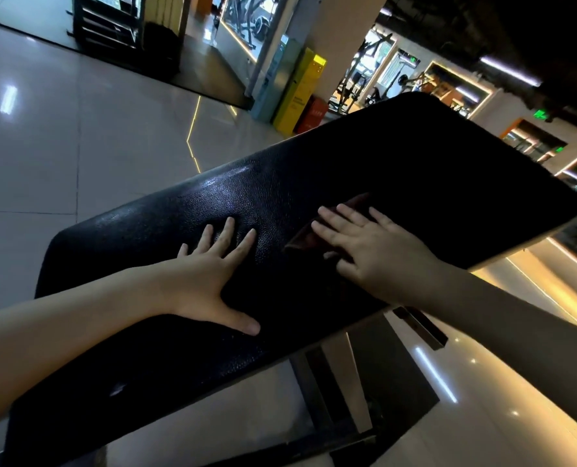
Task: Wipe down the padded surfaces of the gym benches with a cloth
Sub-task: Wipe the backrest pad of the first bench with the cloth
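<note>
Bench pad (152,358) runs from near left to far right, and the left hand (213,278) lies flat on its middle, fingers spread. Just beyond, the right hand (371,251) presses a dark cloth (298,239) flat against the pad. This looks like mid-wipe, and the next stroke should probably sweep towards the far end.

Dim, tilted wide-angle view; glare streaks the glossy floor (44,163), the bench pad (415,156) mostly in shadow

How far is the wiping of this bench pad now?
Done, perhaps: the pad shines beyond the left hand, so it is possibly wiped there. In hand: the right hand presses the dark cloth flat mid-pad. Left: the far end is too dark to judge.
</note>
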The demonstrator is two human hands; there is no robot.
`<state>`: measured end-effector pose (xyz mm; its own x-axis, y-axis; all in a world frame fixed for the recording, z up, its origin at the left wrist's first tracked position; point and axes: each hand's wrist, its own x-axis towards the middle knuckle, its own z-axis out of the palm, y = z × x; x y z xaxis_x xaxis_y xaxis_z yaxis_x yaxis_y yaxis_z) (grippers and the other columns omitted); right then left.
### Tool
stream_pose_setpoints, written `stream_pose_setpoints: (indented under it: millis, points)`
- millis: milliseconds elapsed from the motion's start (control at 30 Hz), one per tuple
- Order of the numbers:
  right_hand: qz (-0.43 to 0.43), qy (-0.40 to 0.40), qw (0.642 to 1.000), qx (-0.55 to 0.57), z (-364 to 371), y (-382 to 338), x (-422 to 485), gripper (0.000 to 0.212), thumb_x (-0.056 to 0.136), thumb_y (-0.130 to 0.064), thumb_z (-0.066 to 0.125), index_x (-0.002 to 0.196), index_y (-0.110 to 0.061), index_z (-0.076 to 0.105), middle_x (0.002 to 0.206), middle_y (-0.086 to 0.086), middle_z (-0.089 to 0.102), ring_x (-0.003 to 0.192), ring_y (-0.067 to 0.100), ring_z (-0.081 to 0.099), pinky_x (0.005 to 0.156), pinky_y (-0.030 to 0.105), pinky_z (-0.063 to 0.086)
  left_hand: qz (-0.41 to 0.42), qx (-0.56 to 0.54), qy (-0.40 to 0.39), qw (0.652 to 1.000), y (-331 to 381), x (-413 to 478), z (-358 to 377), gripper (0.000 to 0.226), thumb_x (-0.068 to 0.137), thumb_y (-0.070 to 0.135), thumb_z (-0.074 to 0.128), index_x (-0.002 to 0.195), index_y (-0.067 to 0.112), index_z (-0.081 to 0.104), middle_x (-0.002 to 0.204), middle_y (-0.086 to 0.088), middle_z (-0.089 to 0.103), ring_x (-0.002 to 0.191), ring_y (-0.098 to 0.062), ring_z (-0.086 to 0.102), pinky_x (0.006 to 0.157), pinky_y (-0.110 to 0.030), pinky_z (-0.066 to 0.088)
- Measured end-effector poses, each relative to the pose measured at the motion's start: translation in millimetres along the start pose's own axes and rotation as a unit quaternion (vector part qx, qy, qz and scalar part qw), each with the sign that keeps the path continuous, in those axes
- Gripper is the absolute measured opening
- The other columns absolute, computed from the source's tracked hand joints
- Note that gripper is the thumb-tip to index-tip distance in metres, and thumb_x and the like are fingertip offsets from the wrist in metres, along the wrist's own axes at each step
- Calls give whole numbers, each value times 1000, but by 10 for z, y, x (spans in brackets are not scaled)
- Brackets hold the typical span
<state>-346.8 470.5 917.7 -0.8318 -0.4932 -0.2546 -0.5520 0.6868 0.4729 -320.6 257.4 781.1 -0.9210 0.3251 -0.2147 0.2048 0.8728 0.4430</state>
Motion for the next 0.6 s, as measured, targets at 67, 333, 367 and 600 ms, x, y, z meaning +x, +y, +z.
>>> stream_pose_setpoints:
  millis: [67,333,367,600]
  points:
    - [45,17,999,8,-58,244,76,61,102,-37,33,153,-32,2,160,-12,-10,147,7,-10,117,34,-4,2,1,-1,1000,-9,1,14,136,53,87,60,133,38,-40,147,-3,-47,140,-33,-32,117,-60,-2]
    - [217,90,972,-6,-136,772,475,60,101,-34,29,154,-11,15,162,9,7,149,23,2,120,35,-1,1,-4,3,1000,45,28,35,140,54,85,62,131,35,-42,145,-6,-50,139,-38,-34,115,-63,-5]
    - [196,99,975,-4,-116,675,540,60,100,-33,31,153,-9,16,162,10,8,149,23,4,120,35,0,1,-3,2,1000,54,30,28,140,54,85,63,133,34,-42,145,-6,-50,139,-38,-33,115,-63,-5]
    - [66,84,994,8,11,-114,891,62,100,-34,33,154,-13,12,162,8,3,149,20,0,118,32,-3,-5,12,-16,1000,91,24,-13,143,58,83,64,141,27,-39,144,-11,-50,138,-42,-32,116,-60,-5]
